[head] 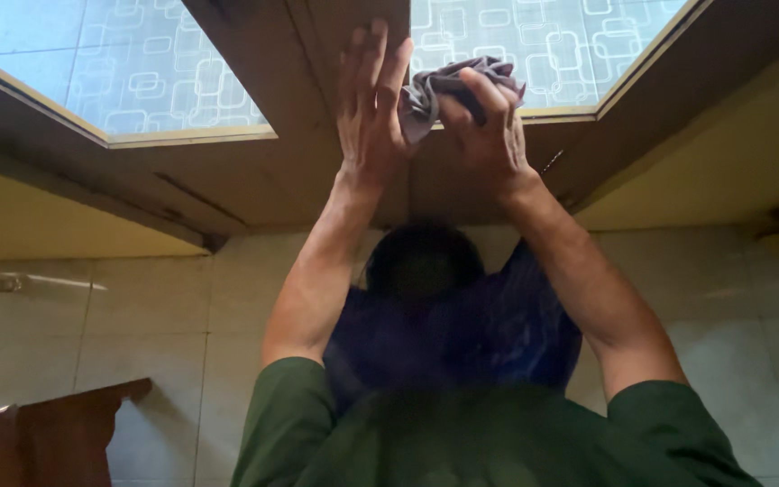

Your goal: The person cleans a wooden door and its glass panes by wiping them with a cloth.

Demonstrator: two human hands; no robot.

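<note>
Glass panes with a pale pattern, two of them, sit in the brown wooden frame (317,171), one pane (137,72) on the left and one pane (543,45) on the right. The left hand (370,104) lies flat and wide open on the middle post. Just beside it, the right hand (484,126) is closed around one crumpled grey cloth (448,86), pressed at the lower edge of the right pane. How much wiping is finished, I cannot tell.
</note>
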